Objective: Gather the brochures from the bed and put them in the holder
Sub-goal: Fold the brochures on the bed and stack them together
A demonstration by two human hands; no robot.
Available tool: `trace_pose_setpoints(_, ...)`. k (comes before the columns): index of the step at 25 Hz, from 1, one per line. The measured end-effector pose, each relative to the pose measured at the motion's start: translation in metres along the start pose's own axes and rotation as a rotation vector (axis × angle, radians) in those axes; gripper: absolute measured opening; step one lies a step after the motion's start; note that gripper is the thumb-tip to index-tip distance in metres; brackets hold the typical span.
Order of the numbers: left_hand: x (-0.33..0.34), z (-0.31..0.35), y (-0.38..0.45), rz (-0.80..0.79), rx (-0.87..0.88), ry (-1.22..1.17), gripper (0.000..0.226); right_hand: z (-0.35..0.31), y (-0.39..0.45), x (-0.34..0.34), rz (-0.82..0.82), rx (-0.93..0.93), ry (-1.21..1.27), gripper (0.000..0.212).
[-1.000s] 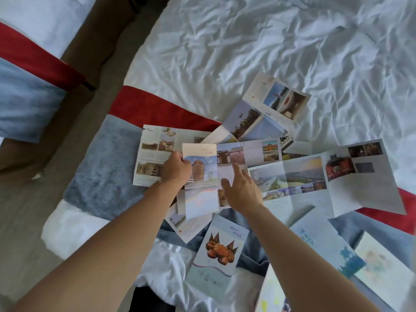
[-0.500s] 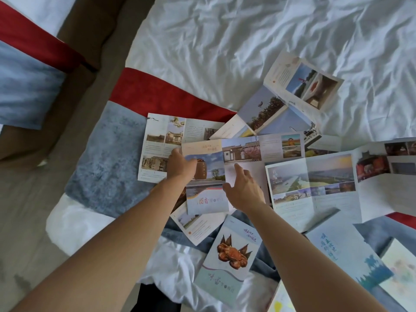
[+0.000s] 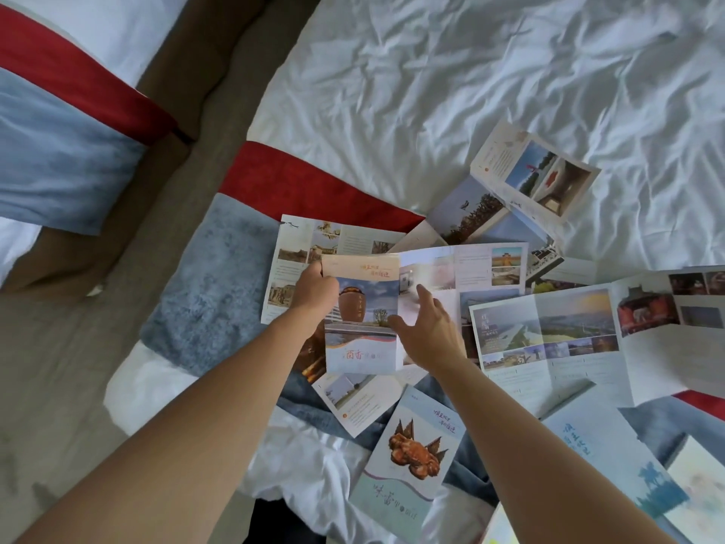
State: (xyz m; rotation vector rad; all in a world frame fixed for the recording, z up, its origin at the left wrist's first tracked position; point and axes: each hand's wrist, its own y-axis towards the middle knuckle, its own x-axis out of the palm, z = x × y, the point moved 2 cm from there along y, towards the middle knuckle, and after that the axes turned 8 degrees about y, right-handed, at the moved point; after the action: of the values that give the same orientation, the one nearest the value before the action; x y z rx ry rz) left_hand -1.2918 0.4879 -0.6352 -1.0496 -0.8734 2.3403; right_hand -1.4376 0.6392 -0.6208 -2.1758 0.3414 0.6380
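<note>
Several brochures lie spread over the foot of the bed. My left hand [image 3: 316, 290] grips the left edge of a brochure with a brown jar on its cover [image 3: 363, 320], lifted a little off the others. My right hand [image 3: 425, 327] lies on that brochure's unfolded right panel, fingers spread and mostly straight. A closed crab brochure [image 3: 408, 461] lies below my hands. A wide unfolded landscape brochure [image 3: 557, 339] lies to the right, and another unfolded one [image 3: 521, 182] at the upper right. No holder is in view.
The brochures lie on a grey and red bed runner [image 3: 212, 292] across the white crumpled sheet [image 3: 451, 80]. A brown carpeted gap [image 3: 176, 131] separates this bed from a second bed [image 3: 59, 111] at the upper left. More brochures [image 3: 612, 457] lie at the lower right.
My left hand has lifted the jar brochure and drawn it toward me. The right hand's fingers have spread over its right panel, which is bending upward.
</note>
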Motion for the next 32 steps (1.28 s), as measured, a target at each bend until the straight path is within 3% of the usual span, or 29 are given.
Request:
trace_pose_setpoints(8,-0.038,0.003,-0.002,-0.017,0.014,-0.128,0.034,-0.069,-0.007,0.007,0.049,-0.180,0.249,0.061)
trace_pose_setpoints(11,-0.032,0.004,-0.005,-0.055,0.015,-0.206,0.043,-0.063,-0.006,0.004,0.107,-0.125,0.244,0.062)
trace_pose_setpoints(17,-0.021,0.005,-0.007,-0.224,-0.024,-0.250,0.048,-0.044,-0.003,0.001,-0.036,0.039,0.475,0.093)
trace_pose_setpoints(21,-0.010,0.010,-0.007,-0.250,-0.001,-0.169,0.042,-0.039,0.001,-0.003,0.007,0.107,0.569,0.087)
trace_pose_setpoints(28,0.002,0.011,-0.011,-0.138,0.096,0.029,0.028,-0.034,-0.003,-0.014,0.074,0.029,0.323,0.057)
trace_pose_setpoints(32,0.016,0.013,-0.015,-0.198,0.114,0.081,0.040,-0.029,-0.003,-0.020,0.203,-0.022,0.153,0.063)
